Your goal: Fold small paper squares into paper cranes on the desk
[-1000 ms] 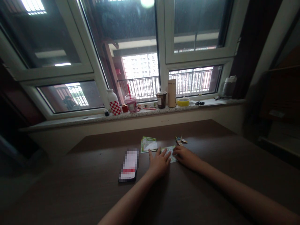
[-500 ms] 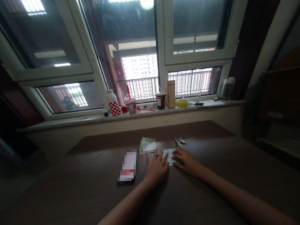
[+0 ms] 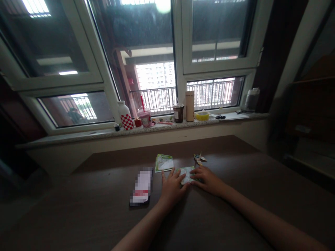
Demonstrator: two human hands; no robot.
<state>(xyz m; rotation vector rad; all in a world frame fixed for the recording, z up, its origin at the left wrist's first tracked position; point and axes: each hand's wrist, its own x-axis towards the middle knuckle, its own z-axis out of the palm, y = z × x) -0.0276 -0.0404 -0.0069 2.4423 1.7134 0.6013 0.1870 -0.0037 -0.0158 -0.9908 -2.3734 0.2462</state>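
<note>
Between my hands a printed green-and-white sheet of paper (image 3: 186, 176) lies flat on the brown table (image 3: 110, 223). My left hand (image 3: 171, 186) rests at its left edge with the fingers spread and the thumb near the lower edge. From the right, my right hand (image 3: 208, 181) lies on the sheet, fingers apart, and covers its right part. Just beyond my left fingertips is a small stack of similar green-and-white sheets (image 3: 164, 163). A folded paper figure (image 3: 200, 159) with pointed tips sits beyond my right hand.
A phone (image 3: 141, 186) with a blurred-out screen lies left of my left hand. Along the granite windowsill (image 3: 157, 125) stand a checkered bottle (image 3: 126, 116), a pink drink cup (image 3: 144, 116), a dark drink cup (image 3: 178, 113), a tan flask (image 3: 190, 106), yellow tape (image 3: 202, 116) and scissors (image 3: 220, 117).
My left thumb has moved right, toward my right hand along the sheet's lower edge. The sheet sits turned a little differently and shows more between my hands. The view has shifted slightly.
</note>
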